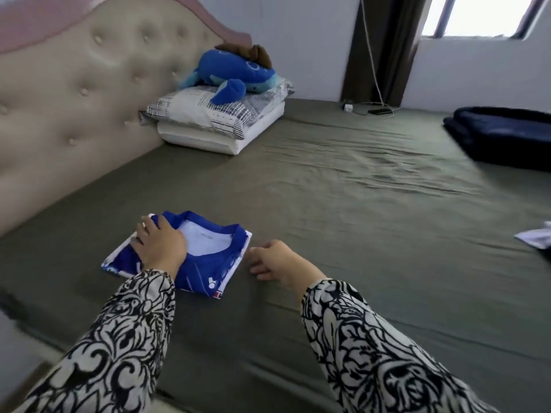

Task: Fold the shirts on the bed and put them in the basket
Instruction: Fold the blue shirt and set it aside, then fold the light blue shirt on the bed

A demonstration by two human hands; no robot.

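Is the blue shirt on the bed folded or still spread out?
Folded. The blue shirt lies as a compact rectangle, collar on top, with the left hand on it.

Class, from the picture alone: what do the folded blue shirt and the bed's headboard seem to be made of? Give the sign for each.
Folded blue shirt: likely smooth synthetic jersey, judging by its slight sheen and printed white markings. Headboard: probably cream leather or leatherette, glossy, padded and button-tufted; which one cannot be told.
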